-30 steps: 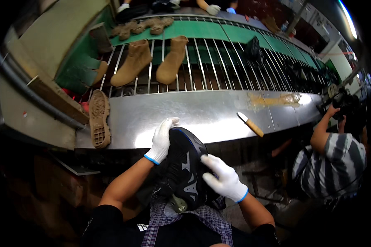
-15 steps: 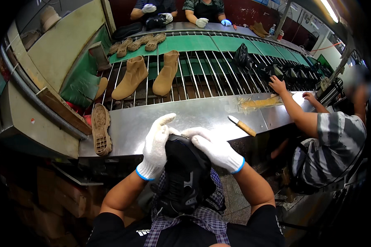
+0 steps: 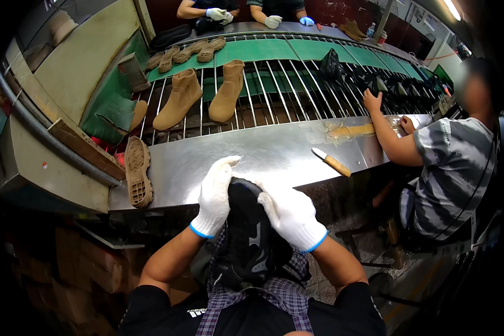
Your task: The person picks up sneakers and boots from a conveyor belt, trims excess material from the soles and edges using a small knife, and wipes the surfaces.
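A black shoe with grey trim lies over my plaid apron, its toe pointing away from me. White knit gloves with blue cuffs cover both my hands. Along the left side of the toe, my left hand is closed on the shoe with its fingertips curled above the toe. My right hand grips the right side, the thumb lying against the upper; its other fingers are largely hidden. Beyond and to the right, a knife with a wooden handle rests on the metal ledge, touched by neither hand.
Two tan ankle boots stand on the roller conveyor. A tan sole leans at the ledge's left end; several more lie farther back. At right a seated person reaches toward black shoes; two gloved people work across the conveyor.
My right hand has come nearer along the shoe's side, its fingers leaving the toe's front edge. The shoe's toe shows more fully. The person at right sits more upright.
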A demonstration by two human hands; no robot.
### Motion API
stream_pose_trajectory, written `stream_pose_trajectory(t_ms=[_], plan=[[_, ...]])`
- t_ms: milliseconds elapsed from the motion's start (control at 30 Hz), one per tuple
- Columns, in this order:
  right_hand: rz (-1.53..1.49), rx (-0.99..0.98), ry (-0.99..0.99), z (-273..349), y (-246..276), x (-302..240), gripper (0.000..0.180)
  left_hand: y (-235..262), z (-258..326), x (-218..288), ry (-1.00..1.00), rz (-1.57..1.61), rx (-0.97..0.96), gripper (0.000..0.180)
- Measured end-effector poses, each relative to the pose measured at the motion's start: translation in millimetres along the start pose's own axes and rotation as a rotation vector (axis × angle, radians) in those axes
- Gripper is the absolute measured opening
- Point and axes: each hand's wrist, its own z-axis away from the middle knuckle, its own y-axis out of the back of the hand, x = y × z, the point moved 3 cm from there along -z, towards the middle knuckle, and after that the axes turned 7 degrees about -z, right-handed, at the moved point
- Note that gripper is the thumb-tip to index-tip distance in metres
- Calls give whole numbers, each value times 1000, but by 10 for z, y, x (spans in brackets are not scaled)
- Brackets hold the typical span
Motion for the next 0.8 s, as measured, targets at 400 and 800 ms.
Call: stream_pose_trajectory(t_ms=[400, 800], plan=[[94, -260, 372, -443, 178, 64, 27, -85, 27, 253, -65, -27, -28, 47], [-243, -516, -251, 75, 208, 101, 73, 151, 99, 345, 197, 184, -88, 49]])
